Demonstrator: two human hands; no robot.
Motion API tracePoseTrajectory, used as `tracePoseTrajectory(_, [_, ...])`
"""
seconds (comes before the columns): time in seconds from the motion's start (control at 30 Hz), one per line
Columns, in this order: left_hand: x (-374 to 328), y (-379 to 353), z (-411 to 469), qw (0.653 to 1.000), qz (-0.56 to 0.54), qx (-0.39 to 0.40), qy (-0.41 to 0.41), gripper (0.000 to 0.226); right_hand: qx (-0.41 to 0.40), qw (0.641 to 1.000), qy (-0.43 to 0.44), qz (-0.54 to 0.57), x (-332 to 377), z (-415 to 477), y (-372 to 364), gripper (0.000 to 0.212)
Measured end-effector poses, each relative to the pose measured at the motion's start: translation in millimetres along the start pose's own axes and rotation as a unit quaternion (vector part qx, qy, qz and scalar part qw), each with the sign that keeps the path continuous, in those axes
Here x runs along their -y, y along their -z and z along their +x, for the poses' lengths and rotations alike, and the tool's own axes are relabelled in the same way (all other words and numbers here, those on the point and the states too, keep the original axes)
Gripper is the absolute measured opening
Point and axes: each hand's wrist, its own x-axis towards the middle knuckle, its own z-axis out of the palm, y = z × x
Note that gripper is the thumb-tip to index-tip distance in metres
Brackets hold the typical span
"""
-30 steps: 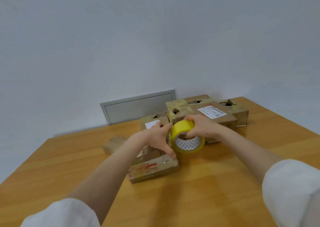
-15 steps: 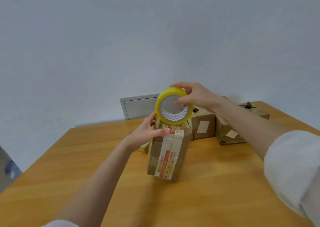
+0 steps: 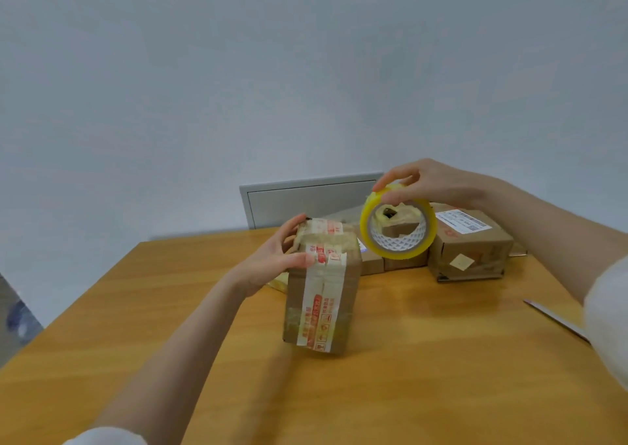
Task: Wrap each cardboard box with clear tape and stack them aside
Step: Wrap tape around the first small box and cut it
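A brown cardboard box [image 3: 323, 295] with white and red printed tape stands on end in the middle of the wooden table [image 3: 424, 376]. My left hand [image 3: 275, 261] grips its upper left side, thumb across the front. My right hand [image 3: 431, 182] holds a yellow roll of clear tape [image 3: 397, 230] by its top rim, raised above the table to the right of the box's top. A strip of tape seems to run from the roll to the box top, but it is hard to see.
More cardboard boxes lie at the back of the table: one with a white shipping label [image 3: 472, 244] at the right, smaller ones [image 3: 390, 261] behind the roll. A thin flat tool [image 3: 554, 319] lies near the right edge. A grey wall panel [image 3: 306, 199] stands behind the table.
The box went from lying flat to standing on end. My right hand lifted the tape roll off the table, then carried it to the right of the box top.
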Motion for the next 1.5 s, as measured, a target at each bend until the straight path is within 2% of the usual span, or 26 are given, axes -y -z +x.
tracePoseTrajectory(0.13, [0, 2, -2, 1.0, 0.008, 0.007, -0.004, 0.127, 0.037, 0.998, -0.013, -0.044, -9, 0, -11, 0.015])
tracePoseTrajectory(0.27, [-2, 10, -7, 0.999, 0.02, 0.018, 0.02, 0.118, 0.033, 0.999, -0.018, -0.02, -17, 1, -33, 0.024])
tracePoseTrajectory(0.33, [-11, 12, -14, 0.996, 0.077, 0.026, 0.038, 0.111, 0.027, 0.999, -0.013, -0.019, -16, 3, -41, 0.028])
tracePoseTrajectory(0.4, [-25, 11, -18, 0.981, 0.18, 0.024, 0.062, 0.111, 0.023, 0.999, -0.005, -0.028, -14, 6, -47, 0.029])
tracePoseTrajectory(0.47, [-38, 6, -17, 0.938, 0.338, 0.017, 0.068, 0.104, 0.021, 0.999, 0.001, -0.029, -11, 8, -52, 0.026])
tracePoseTrajectory(0.53, [-48, -7, -14, 0.86, 0.508, 0.003, 0.043, 0.088, 0.018, 0.999, 0.006, -0.03, -9, 10, -57, 0.02])
tracePoseTrajectory(0.57, [-50, -15, -13, 0.838, 0.544, -0.005, 0.032, 0.089, 0.014, 0.999, 0.01, -0.039, -7, 11, -60, 0.018])
tracePoseTrajectory(0.67, [-45, -35, -9, 0.846, 0.532, 0.0, 0.041, 0.1, 0.009, 0.998, 0.024, -0.054, -2, 11, -67, 0.021])
tracePoseTrajectory(0.77, [-36, -37, -11, 0.854, 0.519, -0.004, 0.045, 0.097, 0.005, 0.999, 0.029, -0.037, 0, 11, -73, 0.026])
tracePoseTrajectory(0.87, [-36, -33, -15, 0.862, 0.504, 0.005, 0.052, 0.095, 0.012, 0.999, 0.034, -0.024, 2, 9, -76, 0.021])
tracePoseTrajectory(1.13, [-33, -31, -19, 0.851, 0.52, -0.011, 0.074, 0.101, 0.017, 0.999, 0.027, -0.001, 0, 6, -78, 0.022])
tracePoseTrajectory(1.27, [-50, -20, -16, 0.862, 0.498, 0.025, 0.086, 0.115, 0.02, 0.999, 0.027, -0.004, 1, 4, -76, 0.022])
tracePoseTrajectory(1.4, [-82, -20, 2, 0.833, 0.547, 0.059, 0.05, 0.125, 0.032, 0.999, 0.029, -0.013, 3, 3, -75, 0.022])
tracePoseTrajectory(1.5, [-87, -26, 17, 0.815, 0.559, 0.124, 0.084, 0.125, 0.028, 0.999, 0.031, -0.018, 1, 4, -74, 0.025])
